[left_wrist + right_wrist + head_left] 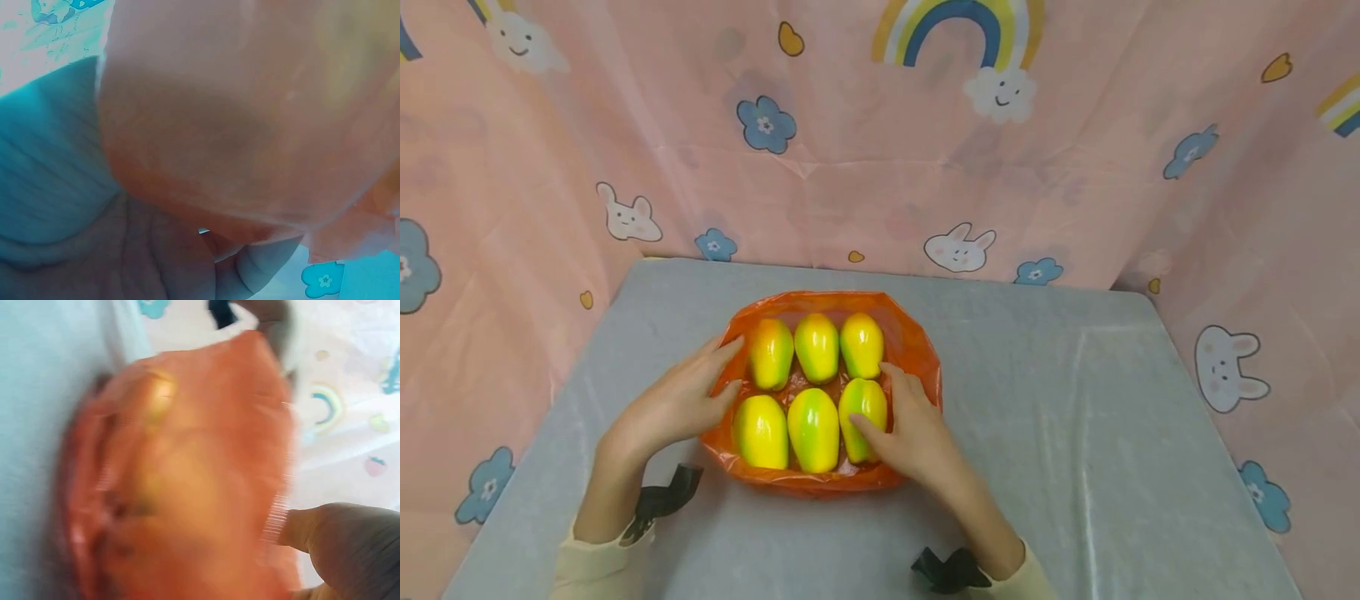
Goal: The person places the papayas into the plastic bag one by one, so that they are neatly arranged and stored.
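An orange plastic bag (921,354) lies on the table with its mouth facing up. Inside it are several yellow-green mangoes (813,429), set in two rows. My left hand (673,404) reaches over the bag's left rim, thumb and forefinger spread apart. Close up in the left wrist view, the bag (206,137) covers part of that hand (169,256). At the right rim, my right hand (917,437) has its thumb over the lower right mango (865,400) and its forefinger along that mango's right side. The right wrist view is blurred; the thumb (306,528) meets the bag's edge.
Grey cloth covers the table (1037,433) under the bag. A pink curtain (850,183) printed with rainbows, rabbits and flowers hangs behind the table and along both sides. Dark straps (951,571) sit at both wrists, beside pale sleeves (602,567).
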